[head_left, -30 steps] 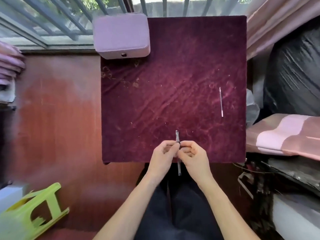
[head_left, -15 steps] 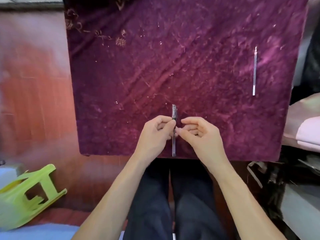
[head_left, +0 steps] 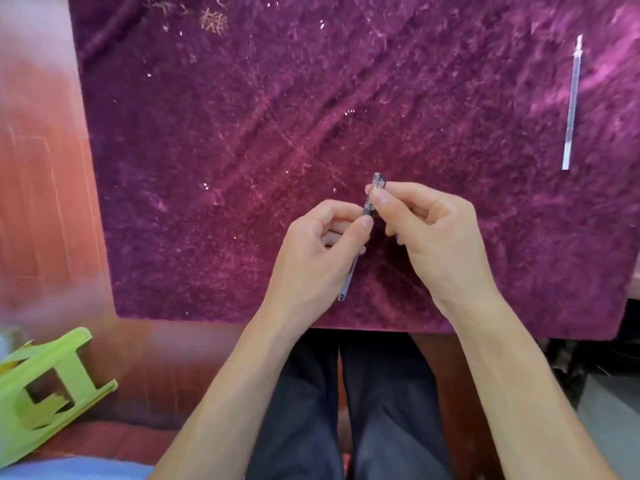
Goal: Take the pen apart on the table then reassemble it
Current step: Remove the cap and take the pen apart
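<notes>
A clear plastic pen barrel (head_left: 349, 275) is held above the near edge of the table, which is covered in purple velvet cloth (head_left: 242, 150). My left hand (head_left: 318, 258) grips the barrel's middle, near its dark grip section. My right hand (head_left: 433, 237) pinches the barrel's far end (head_left: 377, 180) between thumb and forefinger. The barrel tilts a little, far end to the right. The thin white ink refill (head_left: 573, 102) lies by itself on the cloth at the far right, well away from both hands.
A lime-green plastic stool (head_left: 45, 386) lies tipped on the red floor at the lower left. The table's near edge runs just below my wrists, with my dark-trousered legs under it. Dark clutter sits at the lower right.
The camera has moved closer and lower over the table. My right hand has shifted up to the pen barrel's far tip, and the barrel has tilted slightly to the right.
</notes>
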The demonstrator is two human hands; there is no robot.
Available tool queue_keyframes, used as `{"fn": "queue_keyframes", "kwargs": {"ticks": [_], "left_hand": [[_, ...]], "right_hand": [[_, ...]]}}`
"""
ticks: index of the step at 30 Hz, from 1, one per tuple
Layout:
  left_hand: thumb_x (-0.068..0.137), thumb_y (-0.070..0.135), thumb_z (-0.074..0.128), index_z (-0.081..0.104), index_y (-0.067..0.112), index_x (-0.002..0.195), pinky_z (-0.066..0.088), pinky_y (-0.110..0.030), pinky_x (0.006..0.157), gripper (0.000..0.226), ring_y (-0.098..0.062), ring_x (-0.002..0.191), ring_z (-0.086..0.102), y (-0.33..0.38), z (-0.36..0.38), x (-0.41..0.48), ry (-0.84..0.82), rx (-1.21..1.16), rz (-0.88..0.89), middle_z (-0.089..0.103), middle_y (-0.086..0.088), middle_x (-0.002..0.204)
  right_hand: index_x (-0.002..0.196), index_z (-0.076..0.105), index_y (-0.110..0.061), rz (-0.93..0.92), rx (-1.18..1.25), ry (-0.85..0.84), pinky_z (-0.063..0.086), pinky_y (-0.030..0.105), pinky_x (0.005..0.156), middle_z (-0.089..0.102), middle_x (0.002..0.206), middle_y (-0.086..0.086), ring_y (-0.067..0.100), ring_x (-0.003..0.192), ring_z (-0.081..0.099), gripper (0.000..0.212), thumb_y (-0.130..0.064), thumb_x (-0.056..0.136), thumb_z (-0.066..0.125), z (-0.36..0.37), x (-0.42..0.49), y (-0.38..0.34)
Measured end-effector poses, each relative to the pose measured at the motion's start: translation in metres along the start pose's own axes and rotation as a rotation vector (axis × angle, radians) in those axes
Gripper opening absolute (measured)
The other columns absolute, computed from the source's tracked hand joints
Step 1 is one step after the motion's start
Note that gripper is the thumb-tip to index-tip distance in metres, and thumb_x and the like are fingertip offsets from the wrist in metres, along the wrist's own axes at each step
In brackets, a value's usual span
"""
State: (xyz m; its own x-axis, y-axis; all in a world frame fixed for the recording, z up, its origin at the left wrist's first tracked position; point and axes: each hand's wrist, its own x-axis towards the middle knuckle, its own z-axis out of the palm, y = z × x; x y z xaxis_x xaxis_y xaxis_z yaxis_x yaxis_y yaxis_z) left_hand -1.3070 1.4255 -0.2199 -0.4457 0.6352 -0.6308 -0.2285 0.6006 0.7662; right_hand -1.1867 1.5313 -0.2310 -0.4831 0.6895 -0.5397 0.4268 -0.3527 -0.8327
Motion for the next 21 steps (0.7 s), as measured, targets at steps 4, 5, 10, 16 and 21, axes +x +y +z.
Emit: {"fn": "queue_keyframes", "kwargs": {"ticks": [4,5,10,16,21], "left_hand": [[0.103,0.030,0.060,0.075,0.028,0.103,0.061,-0.024,0.077,0.015,-0.002,0.078,0.071,-0.002,-0.001,0.002,-0.022,-0.017,0.047,0.073,0.013,0.084],[0.104,0.031,0.058,0.074,0.029,0.102,0.061,-0.022,0.075,0.016,-0.001,0.076,0.070,-0.002,-0.002,0.003,-0.032,-0.033,0.050,0.072,0.013,0.083],[0.108,0.029,0.051,0.071,0.022,0.103,0.052,-0.018,0.058,0.022,-0.003,0.062,0.060,0.001,-0.001,0.009,-0.068,-0.075,0.062,0.067,0.007,0.076],[0.111,0.027,0.043,0.065,0.001,0.098,0.039,-0.016,0.056,0.036,-0.001,0.056,0.043,0.002,0.006,0.009,-0.052,-0.072,0.102,0.052,0.006,0.069],[0.111,0.027,0.044,0.062,0.017,0.088,0.038,-0.019,0.058,0.031,-0.001,0.058,0.043,0.002,0.009,0.009,-0.029,0.033,0.178,0.048,0.015,0.066]], "right_hand": [[0.098,0.084,-0.028,-0.035,0.016,0.002,0.049,0.004,0.066,0.077,0.076,-0.026,-0.012,0.070,0.068,0.009,-0.027,0.100,0.076,0.000,0.001,0.007],[0.097,0.084,-0.026,-0.046,0.027,-0.003,0.049,0.003,0.066,0.075,0.072,-0.028,-0.012,0.068,0.068,0.009,-0.026,0.100,0.076,0.000,0.000,0.008],[0.100,0.084,-0.019,-0.074,0.107,0.027,0.049,0.005,0.067,0.075,0.071,-0.025,-0.010,0.065,0.066,0.009,-0.022,0.100,0.076,0.005,0.001,0.010],[0.101,0.085,-0.014,-0.032,0.179,0.045,0.046,0.013,0.059,0.074,0.071,-0.015,-0.004,0.059,0.057,0.013,-0.022,0.100,0.076,0.010,0.003,0.009],[0.104,0.085,-0.014,0.028,0.204,0.018,0.036,0.016,0.049,0.059,0.057,-0.021,0.000,0.051,0.040,0.016,-0.025,0.102,0.073,0.005,0.002,0.013]]}}
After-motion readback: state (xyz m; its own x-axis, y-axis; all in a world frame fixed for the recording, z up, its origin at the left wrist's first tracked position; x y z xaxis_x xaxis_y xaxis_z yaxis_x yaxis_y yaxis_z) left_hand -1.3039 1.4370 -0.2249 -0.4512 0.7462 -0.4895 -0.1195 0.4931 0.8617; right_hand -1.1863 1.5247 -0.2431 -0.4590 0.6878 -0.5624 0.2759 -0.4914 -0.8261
